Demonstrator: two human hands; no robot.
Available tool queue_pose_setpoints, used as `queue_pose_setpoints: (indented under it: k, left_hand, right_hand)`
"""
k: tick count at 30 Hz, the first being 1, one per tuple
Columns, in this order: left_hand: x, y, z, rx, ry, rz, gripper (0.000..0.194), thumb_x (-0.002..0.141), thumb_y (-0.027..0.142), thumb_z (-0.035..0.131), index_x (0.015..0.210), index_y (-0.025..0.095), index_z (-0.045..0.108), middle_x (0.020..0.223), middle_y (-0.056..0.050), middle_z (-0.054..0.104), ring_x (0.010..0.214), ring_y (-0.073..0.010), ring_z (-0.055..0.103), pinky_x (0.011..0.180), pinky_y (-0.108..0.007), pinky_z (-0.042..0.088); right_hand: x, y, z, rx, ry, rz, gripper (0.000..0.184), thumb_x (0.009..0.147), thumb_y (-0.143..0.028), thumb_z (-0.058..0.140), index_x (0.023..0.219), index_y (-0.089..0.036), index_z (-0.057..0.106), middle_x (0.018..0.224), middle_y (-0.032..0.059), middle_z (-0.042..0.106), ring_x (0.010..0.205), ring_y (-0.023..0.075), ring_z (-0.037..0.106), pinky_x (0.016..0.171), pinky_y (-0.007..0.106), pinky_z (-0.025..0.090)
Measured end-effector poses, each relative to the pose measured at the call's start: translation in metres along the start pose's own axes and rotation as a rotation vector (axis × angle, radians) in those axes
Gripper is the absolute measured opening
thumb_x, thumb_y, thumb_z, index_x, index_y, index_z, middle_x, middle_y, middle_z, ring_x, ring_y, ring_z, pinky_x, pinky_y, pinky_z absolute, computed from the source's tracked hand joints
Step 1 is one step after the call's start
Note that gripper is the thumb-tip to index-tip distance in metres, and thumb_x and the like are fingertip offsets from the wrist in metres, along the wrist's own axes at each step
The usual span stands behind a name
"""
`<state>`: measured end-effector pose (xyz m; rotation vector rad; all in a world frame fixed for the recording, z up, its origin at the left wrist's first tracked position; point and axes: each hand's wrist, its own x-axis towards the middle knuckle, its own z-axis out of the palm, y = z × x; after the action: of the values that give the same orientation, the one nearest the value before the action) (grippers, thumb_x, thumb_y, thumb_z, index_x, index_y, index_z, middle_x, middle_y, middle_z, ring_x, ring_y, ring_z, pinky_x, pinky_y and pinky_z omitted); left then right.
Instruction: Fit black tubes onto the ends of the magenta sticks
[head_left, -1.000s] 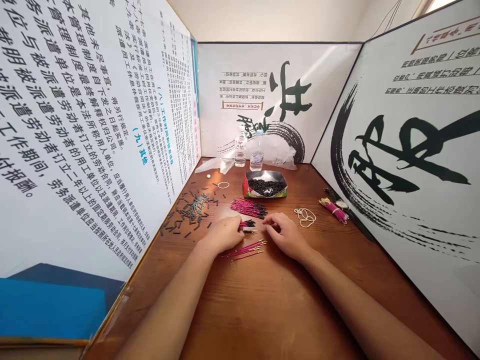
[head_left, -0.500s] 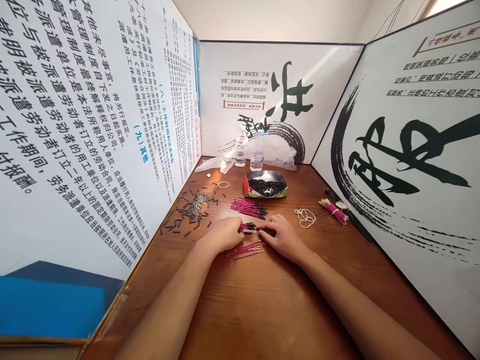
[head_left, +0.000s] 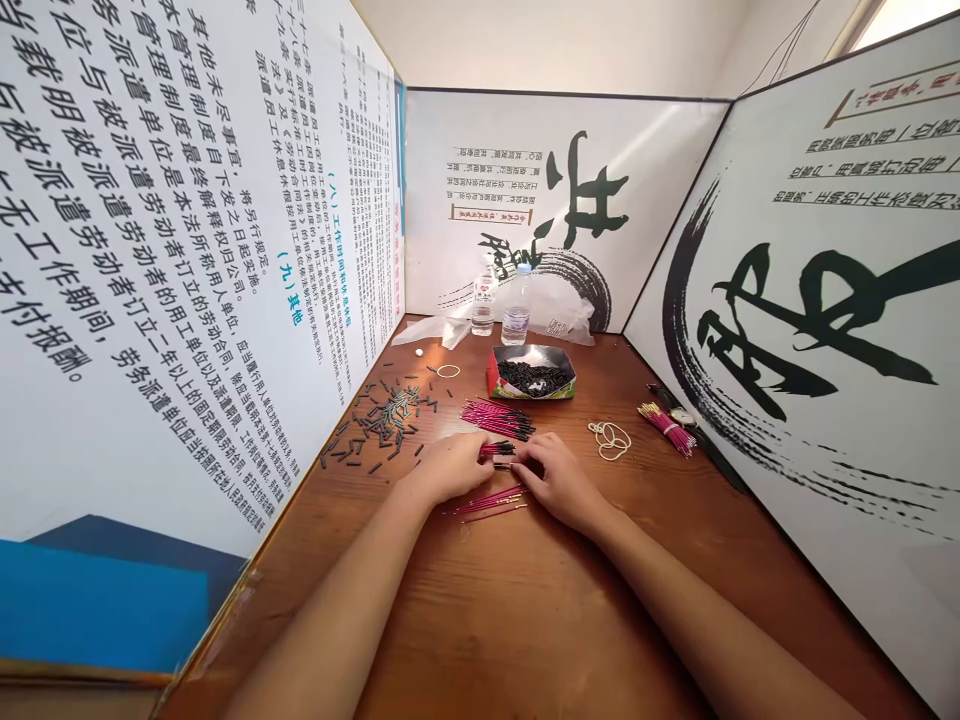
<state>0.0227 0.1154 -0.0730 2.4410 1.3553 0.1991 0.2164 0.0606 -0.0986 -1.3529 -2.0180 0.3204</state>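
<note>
On the table (head_left: 480, 620), a few loose pink rods (head_left: 491, 503) lie nearest to the front edge, just before the hands. Their visible ends are gold and bare, so I judge that these are without black pieces.

The left hand (head_left: 457, 466) is curled nearly closed around a small bunch of rods (head_left: 504, 449), whose right ends carry black covers. The right hand (head_left: 559, 480) is half open, with thumb and forefinger near each other at the end of a single rod (head_left: 502, 465) between the hands. Whether they pinch it, or a small black piece, I cannot tell.

Just beyond, toward the middle of the table, lies a larger pile (head_left: 496, 416) of pink rods, thin, straight and roughly side by side, with black right ends; this part looks done. Toward the right edge, a tied bundle (head_left: 670, 432) shows gold ends and appears not covered, beside a watch (head_left: 680, 415). Left of it are pale rubber bands (head_left: 611, 441).

Many black pieces (head_left: 394, 412) are scattered toward the left edge, and more fill an open box (head_left: 532, 377) farther back. Behind it, two bottles (head_left: 515, 322) stand near the back edge with clear plastic bags (head_left: 433, 331).
</note>
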Motion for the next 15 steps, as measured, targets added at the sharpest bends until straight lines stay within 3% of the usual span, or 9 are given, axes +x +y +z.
queue_pose_setpoints:
  k: [5,15]
  left_hand:
    - [0.002,-0.002,0.000,-0.100,0.047,0.073,0.021,0.086,0.035,0.048,0.091,0.023,0.065,0.094,-0.004,0.071,0.084,-0.0205,0.063,0.069,-0.027,0.041]
    - [-0.007,0.014,-0.011,-0.189,0.072,0.115,0.018,0.086,0.031,0.051,0.085,0.019,0.065,0.088,-0.005,0.070,0.079,-0.0194,0.060,0.066,-0.027,0.039]
  right_hand:
    - [0.000,0.001,-0.003,0.037,0.045,0.033,0.010,0.089,-0.021,0.058,0.082,-0.020,0.065,0.086,0.0052,0.064,0.088,0.0212,0.054,0.081,0.035,0.043]
    - [0.000,0.002,-0.004,0.185,0.126,0.034,0.018,0.090,-0.032,0.056,0.082,-0.021,0.068,0.084,0.0067,0.065,0.083,0.0209,0.058,0.074,0.033,0.046]
